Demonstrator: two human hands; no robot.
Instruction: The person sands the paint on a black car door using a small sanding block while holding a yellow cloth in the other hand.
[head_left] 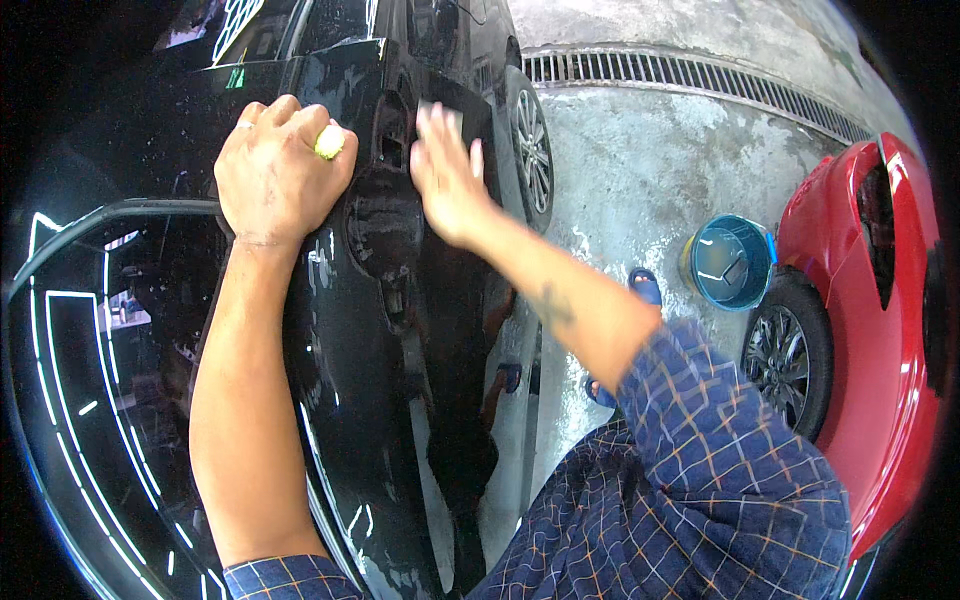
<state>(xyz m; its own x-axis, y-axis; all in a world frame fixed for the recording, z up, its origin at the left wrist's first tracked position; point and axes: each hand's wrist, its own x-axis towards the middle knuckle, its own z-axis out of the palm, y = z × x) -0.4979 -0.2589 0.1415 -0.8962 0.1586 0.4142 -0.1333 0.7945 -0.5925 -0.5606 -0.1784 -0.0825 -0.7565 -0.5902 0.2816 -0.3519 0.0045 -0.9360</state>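
Observation:
My left hand (282, 160) is a closed fist above the black car's (350, 400) glossy upper side. A small tuft of yellow-green, fuzzy cloth (329, 142) pokes out between thumb and forefinger; the rest is hidden in the fist. Farther right, my right hand (450, 175) reaches to the car's side, its fingers stretched forward and slightly smeared by motion. Under its fingertips shows the edge of a pale, flat pad (455, 116), pressed against the dark panel. Whitish streaks and droplets mark the paintwork around both hands. Door handles sit in the panel between and below the hands.
A blue bucket (712, 292) with liquid in it stands on the wet concrete floor (620, 180) to the right. Beside it is a red car (860, 380). A metal drain grate (690, 72) crosses the floor at the back. My sandalled feet (645, 288) stand between the cars.

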